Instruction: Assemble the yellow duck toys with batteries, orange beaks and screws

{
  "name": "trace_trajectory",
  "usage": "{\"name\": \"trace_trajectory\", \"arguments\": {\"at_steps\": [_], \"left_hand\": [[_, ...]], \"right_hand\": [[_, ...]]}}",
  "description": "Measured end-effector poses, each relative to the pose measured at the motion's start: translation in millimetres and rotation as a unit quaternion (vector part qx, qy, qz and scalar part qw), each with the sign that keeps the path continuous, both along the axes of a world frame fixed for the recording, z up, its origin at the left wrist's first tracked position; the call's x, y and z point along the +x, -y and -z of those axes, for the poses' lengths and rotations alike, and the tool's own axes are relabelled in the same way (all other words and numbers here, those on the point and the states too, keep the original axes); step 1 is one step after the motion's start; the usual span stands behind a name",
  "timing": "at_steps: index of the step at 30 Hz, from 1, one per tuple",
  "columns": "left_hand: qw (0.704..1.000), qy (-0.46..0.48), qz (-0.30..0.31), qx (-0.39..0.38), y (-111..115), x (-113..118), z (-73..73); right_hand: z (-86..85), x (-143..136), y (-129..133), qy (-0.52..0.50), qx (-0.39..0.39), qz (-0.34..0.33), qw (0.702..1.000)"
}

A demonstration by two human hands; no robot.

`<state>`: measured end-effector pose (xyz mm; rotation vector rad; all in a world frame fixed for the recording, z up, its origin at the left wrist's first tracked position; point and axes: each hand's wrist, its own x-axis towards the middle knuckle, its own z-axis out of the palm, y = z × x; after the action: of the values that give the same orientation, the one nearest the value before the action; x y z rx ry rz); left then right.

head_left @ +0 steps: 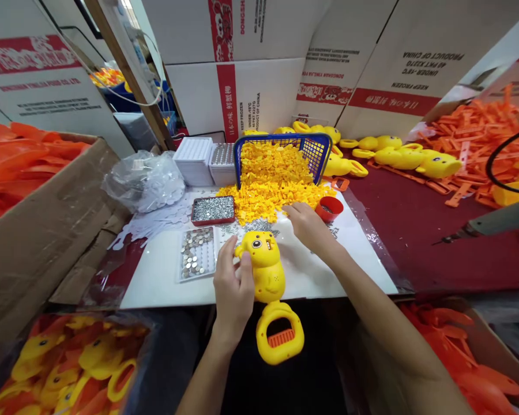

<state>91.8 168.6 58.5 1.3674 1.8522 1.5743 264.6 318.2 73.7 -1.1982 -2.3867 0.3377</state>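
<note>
A yellow duck-shaped toy (269,279) lies face up at the near edge of the white work board (315,282), its ring handle jutting past the edge. My left hand (236,285) holds the toy's left side, thumb by the head and fingers near the beak. Over the near edge of a heap of small yellow plastic pieces (259,199), my right hand (305,226) has its fingertips pinched together; what is between them is hidden. Right beside that hand stands a red cup (330,208). Loose small metal parts (259,226) lie just beyond the toy's head.
A blue basket (327,155) lies tipped behind the heap. To the left are a red tray of screws (213,210), a white tray of metal discs (198,253) and a clear bag (145,178). An electric screwdriver (488,222) hangs at right. Boxes of orange parts (38,213) flank the table.
</note>
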Motion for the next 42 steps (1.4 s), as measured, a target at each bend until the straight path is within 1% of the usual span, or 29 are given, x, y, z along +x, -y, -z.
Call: {"name": "trace_trajectory", "arguments": {"at_steps": [1, 3, 5, 6, 8, 10, 12, 13, 16, 18, 20, 23, 25, 27, 32, 38, 42], "left_hand": [[0.998, -0.061, 0.011, 0.021, 0.9, 2.0, -3.2], [0.982, -0.181, 0.042, 0.044, 1.5, 8.2, -8.0], [0.963, -0.257, 0.075, 0.042, 2.3, 15.7, -9.9], [0.957, -0.272, 0.090, 0.038, 3.5, 19.3, -9.9], [0.955, -0.268, 0.124, 0.037, 8.3, 25.6, -9.1], [0.955, -0.251, 0.150, 0.041, 15.9, 30.3, -7.8], [0.953, -0.252, 0.165, 0.047, 24.3, 33.9, -6.8], [0.950, -0.259, 0.166, 0.050, 28.2, 35.4, -6.3], [0.942, -0.289, 0.162, 0.061, 36.7, 38.3, -4.2], [0.937, -0.308, 0.154, 0.062, 40.0, 38.7, -2.4], [0.933, -0.323, 0.148, 0.057, 42.1, 37.9, -0.7], [0.928, -0.342, 0.140, 0.049, 44.3, 35.4, 0.3], [0.926, -0.348, 0.137, 0.047, 45.0, 33.6, -0.1], [0.927, -0.345, 0.141, 0.042, 45.3, 32.3, -0.7], [0.929, -0.338, 0.147, 0.033, 45.4, 30.2, 0.8], [0.937, -0.319, 0.139, 0.034, 46.8, 28.5, 5.5], [0.939, -0.313, 0.136, 0.039, 47.1, 29.8, 6.5]], "right_hand": [[0.0, 7.3, 8.6, -0.006, 0.005, -0.001, 1.000], [0.3, 23.0, 29.2, -0.018, 0.007, -0.003, 1.000], [0.8, 38.8, 51.4, -0.036, -0.007, -0.012, 0.999], [1.0, 46.3, 61.9, -0.047, -0.023, -0.025, 0.998], [0.8, 59.1, 78.4, -0.066, -0.049, -0.073, 0.994], [0.3, 68.2, 87.1, -0.058, -0.040, -0.130, 0.989], [-0.1, 73.4, 88.7, -0.018, 0.018, -0.171, 0.985], [-0.1, 74.9, 88.3, 0.013, 0.056, -0.177, 0.983], [0.9, 77.7, 89.4, 0.146, 0.176, -0.146, 0.963], [1.5, 79.9, 94.6, 0.214, 0.213, -0.123, 0.945], [0.9, 83.1, 100.8, 0.235, 0.193, -0.131, 0.944], [-2.7, 88.2, 104.0, 0.230, 0.145, -0.155, 0.950], [-5.1, 89.3, 101.0, 0.214, 0.147, -0.165, 0.951], [-5.9, 86.9, 96.8, 0.194, 0.144, -0.179, 0.954], [-2.7, 71.4, 92.4, 0.152, 0.077, -0.208, 0.963], [1.4, 60.4, 88.4, 0.097, 0.014, -0.151, 0.984], [6.8, 56.3, 87.5, -0.004, -0.042, -0.103, 0.994]]}}
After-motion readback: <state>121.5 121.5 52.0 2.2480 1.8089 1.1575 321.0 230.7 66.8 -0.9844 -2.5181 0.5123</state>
